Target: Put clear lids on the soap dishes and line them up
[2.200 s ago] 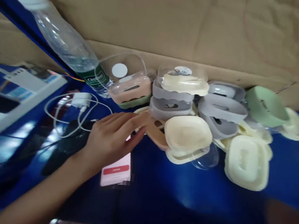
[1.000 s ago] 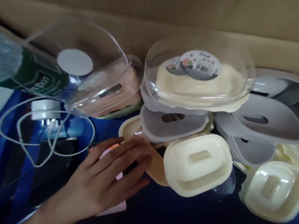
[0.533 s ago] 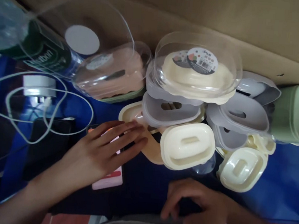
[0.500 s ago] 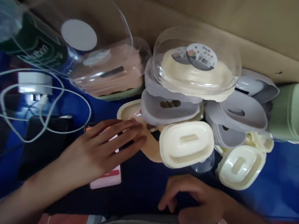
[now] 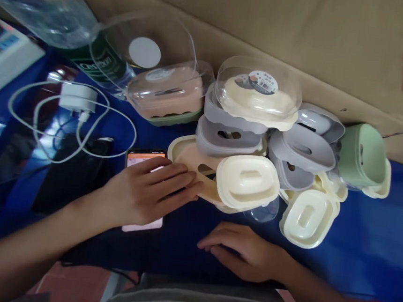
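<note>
My left hand (image 5: 148,191) reaches over a lit phone (image 5: 142,223), its fingers stretched out. Its fingertips lie at the near-left edge of a peach plastic piece (image 5: 187,154) with an oval slot; whether they press on it I cannot tell. Partly over that piece lies a cream oblong lid (image 5: 248,182) with a raised grip. My right hand (image 5: 249,254) is low over the blue table, fingers loosely bent and apart from the thumb, with nothing visible in it. A second cream lid (image 5: 309,219) lies beyond it to the right.
Grey slotted pieces (image 5: 229,137) are stacked behind the lids, below a clear cover (image 5: 259,95) over a cream piece. A green container (image 5: 363,153) stands right. At left are a peach box (image 5: 171,92), a bottle (image 5: 99,64), a charger (image 5: 78,97) with cable, and a black pouch (image 5: 68,177).
The view has shifted. My left fingers have drawn closer together and back to the peach piece's near edge. My right hand has moved slightly up and left, its fingers less bent.
</note>
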Action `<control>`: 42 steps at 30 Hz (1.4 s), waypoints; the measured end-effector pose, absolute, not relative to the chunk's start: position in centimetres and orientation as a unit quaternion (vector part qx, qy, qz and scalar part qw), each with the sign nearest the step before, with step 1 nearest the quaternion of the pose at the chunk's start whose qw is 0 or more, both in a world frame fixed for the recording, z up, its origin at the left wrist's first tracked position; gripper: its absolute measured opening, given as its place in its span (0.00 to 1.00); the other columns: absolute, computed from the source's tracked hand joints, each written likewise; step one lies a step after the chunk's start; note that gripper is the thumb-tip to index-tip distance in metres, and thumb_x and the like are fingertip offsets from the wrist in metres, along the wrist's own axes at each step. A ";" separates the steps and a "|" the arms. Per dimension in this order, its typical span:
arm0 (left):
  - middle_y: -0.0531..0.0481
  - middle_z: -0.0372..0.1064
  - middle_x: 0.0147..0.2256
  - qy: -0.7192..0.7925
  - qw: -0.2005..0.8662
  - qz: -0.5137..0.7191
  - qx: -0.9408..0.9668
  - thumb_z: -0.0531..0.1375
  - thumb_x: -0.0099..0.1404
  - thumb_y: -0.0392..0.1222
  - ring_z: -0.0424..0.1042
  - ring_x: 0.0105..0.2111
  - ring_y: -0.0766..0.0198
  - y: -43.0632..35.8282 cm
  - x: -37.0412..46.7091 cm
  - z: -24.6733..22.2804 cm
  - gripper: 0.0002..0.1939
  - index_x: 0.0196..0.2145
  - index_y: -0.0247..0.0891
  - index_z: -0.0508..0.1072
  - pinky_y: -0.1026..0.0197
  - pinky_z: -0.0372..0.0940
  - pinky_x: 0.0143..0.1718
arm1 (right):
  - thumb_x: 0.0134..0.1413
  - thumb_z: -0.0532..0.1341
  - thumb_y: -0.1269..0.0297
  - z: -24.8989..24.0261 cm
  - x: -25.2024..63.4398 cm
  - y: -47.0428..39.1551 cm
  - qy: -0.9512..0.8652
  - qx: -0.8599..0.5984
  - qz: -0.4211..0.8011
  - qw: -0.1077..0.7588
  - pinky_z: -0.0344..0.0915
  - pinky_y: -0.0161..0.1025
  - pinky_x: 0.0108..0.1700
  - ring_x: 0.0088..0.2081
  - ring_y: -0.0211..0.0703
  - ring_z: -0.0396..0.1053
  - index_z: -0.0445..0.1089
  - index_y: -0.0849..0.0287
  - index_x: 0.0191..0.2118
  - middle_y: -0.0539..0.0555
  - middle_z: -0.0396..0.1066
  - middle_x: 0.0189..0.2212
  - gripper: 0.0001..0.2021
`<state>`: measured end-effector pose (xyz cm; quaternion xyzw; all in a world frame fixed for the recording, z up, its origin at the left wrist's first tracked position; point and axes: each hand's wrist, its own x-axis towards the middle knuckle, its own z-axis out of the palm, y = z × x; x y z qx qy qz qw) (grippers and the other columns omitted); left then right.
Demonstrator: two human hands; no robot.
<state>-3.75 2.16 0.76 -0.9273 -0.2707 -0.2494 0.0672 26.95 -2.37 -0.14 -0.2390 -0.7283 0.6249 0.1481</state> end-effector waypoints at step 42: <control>0.43 0.82 0.53 -0.310 0.000 -0.159 -0.938 0.60 0.80 0.45 0.77 0.57 0.53 2.5 -2.8 0.4 0.14 0.57 0.39 0.78 0.52 0.66 0.61 | 0.77 0.59 0.64 -1.3 32.3 0.9 -0.903 -0.342 -0.044 0.257 0.68 0.53 0.60 0.56 0.53 0.79 0.74 0.54 0.63 0.60 0.80 0.59 0.16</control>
